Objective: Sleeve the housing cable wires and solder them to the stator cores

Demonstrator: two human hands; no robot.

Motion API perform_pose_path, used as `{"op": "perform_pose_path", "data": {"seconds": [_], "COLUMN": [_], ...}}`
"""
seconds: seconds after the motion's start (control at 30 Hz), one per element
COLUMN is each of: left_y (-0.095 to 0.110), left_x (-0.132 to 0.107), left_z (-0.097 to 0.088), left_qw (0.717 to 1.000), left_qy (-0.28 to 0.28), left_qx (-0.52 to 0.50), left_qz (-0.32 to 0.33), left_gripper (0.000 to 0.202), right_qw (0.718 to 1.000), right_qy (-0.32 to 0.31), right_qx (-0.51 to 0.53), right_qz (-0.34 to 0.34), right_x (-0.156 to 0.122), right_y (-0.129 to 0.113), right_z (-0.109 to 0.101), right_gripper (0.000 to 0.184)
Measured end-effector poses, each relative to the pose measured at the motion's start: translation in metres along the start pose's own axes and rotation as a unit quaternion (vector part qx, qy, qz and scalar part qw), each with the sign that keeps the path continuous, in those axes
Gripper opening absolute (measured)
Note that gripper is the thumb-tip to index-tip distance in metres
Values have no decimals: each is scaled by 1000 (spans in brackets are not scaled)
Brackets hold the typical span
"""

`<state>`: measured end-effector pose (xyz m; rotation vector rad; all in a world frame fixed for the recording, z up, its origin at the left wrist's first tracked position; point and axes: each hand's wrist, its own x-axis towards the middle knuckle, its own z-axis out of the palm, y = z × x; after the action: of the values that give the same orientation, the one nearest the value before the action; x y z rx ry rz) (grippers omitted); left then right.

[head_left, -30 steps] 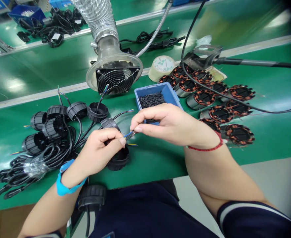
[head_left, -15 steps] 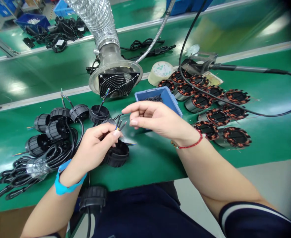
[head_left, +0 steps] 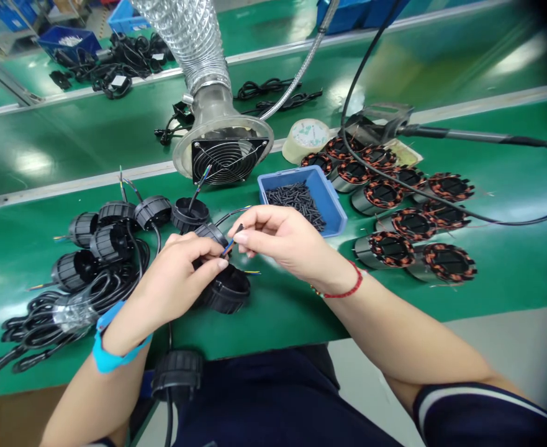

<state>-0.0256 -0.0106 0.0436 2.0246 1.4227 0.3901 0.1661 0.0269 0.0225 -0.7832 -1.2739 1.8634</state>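
I have my left hand (head_left: 175, 273) pinching thin coloured wires (head_left: 228, 248) between thumb and fingers, while my right hand (head_left: 285, 239) pinches a short black tube (head_left: 239, 230) at their tips, both held above the worktop (head_left: 287, 316). Just beyond my right hand I see a blue bin (head_left: 336, 214) of loose black tubes (head_left: 296, 200), with copper-wound cores (head_left: 392, 249) to its right. Ribbed black caps (head_left: 152, 211) with cables cluster left of it, and a round fan hood (head_left: 229, 160) hangs farther back.
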Motion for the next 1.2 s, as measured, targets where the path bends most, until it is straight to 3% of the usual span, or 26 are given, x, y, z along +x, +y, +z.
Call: {"op": "perform_pose_path", "data": {"seconds": [0.23,0.4,0.43,0.5,0.53,0.6,0.67,0.7,0.77,0.87,0.9,0.93,1.0,1.1,1.2], "left_y": [4,1,0,-2,-2,-1,0,1,3,6,6,6,4,-5,-14], "left_x": [4,4,3,3,3,3,4,4,1,-15,-24,-35,-61,-110,-158], "left_z": [0,-2,-1,2,4,8,9,7,-3,-25,-32,-38,-43,-34,-10], "left_qw": [995,994,995,998,999,997,988,986,990,989,987,987,989,981,971], "left_qy": [25,51,59,49,30,-12,-40,-41,1,116,130,120,47,-56,-38], "left_qx": [-101,-93,-82,-47,-19,61,121,124,91,67,80,99,136,184,232], "left_qz": [-8,-14,-13,5,20,53,87,103,112,62,43,31,26,6,-50], "left_gripper": [18,19,19,20,20,19,20,21,23,24,23,23,24,27,26], "right_qw": [998,993,994,988,966,873,775,739,697,675,672,670,668,661,654], "right_qy": [-23,-111,-100,1,77,188,183,156,104,82,82,82,74,78,114], "right_qx": [47,3,-30,-150,-237,-441,-605,-656,-708,-731,-734,-736,-739,-744,-746], "right_qz": [40,37,21,-36,-69,-84,-19,14,49,52,52,53,51,64,57], "right_x": [5,3,4,7,9,14,19,21,24,24,23,22,21,21,22], "right_y": [14,6,4,1,1,2,6,8,12,15,16,16,16,18,22], "right_z": [7,-4,-11,-29,-39,-60,-76,-80,-84,-81,-81,-80,-80,-79,-75], "right_gripper": [27,34,40,40,32,12,11,14,21,27,27,28,29,29,27]}}
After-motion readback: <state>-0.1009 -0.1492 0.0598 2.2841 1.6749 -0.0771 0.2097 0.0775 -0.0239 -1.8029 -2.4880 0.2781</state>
